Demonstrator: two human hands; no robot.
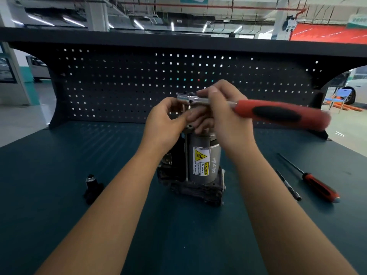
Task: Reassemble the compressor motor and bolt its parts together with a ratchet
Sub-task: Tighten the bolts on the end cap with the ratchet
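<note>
Head view. The compressor motor [202,165] stands upright at the middle of the table [59,175], silver can above a dark base, warning label towards the camera. The ratchet [278,113] lies level above its top end, red handle pointing right and blurred.

The right hand [224,116] wraps the ratchet's neck close to the head, thumb on top. This is probably a short grip for placing and spinning the tool, not for heavy torque. The left hand [162,124] pinches the socket [185,107] under the ratchet head, likely to keep it square on a bolt. The bolt itself is hidden by the fingers.

Around the work:
- A small black part [92,187] stands well left of the motor, probably yet to be fitted.
- A red-handled screwdriver [317,187] and a thin metal rod [289,185] lie to the right, apart from the motor.
- A pegboard [139,86] stands behind.

Judgement: the pegboard may limit a backward swing of the handle. Nothing else is close.
</note>
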